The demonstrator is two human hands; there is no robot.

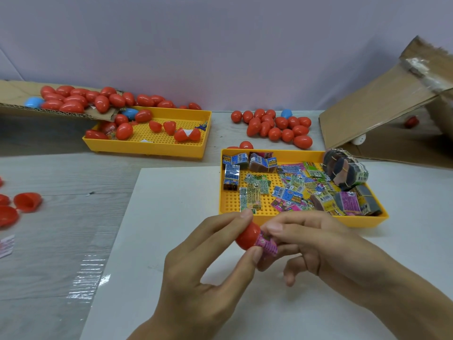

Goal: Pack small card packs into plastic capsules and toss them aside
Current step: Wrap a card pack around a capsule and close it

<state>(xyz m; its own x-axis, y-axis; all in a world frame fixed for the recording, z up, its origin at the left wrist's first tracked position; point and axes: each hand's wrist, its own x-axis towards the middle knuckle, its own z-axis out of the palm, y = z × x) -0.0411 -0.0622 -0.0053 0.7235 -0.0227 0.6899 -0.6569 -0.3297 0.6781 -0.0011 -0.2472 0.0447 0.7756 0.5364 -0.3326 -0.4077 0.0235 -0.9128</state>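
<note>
Head view: hands' fingers (pixel 245 218) hide most of capsule (pixel 246 238) and pack (pixel 268 245).

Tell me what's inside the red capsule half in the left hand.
A pink card pack sticks out of the red capsule half, pushed in by the right hand. The left hand grips the shell; its opaque wall hides anything deeper.

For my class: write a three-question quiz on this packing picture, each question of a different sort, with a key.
1. True or false: the left hand holds a blue capsule.
2. The card packs lie in a tray of which colour? A green, B yellow, C white
3. Fill in: the right hand pushes a ___ pack into the red capsule half.

Key: 1 false; 2 B; 3 pink.
</note>
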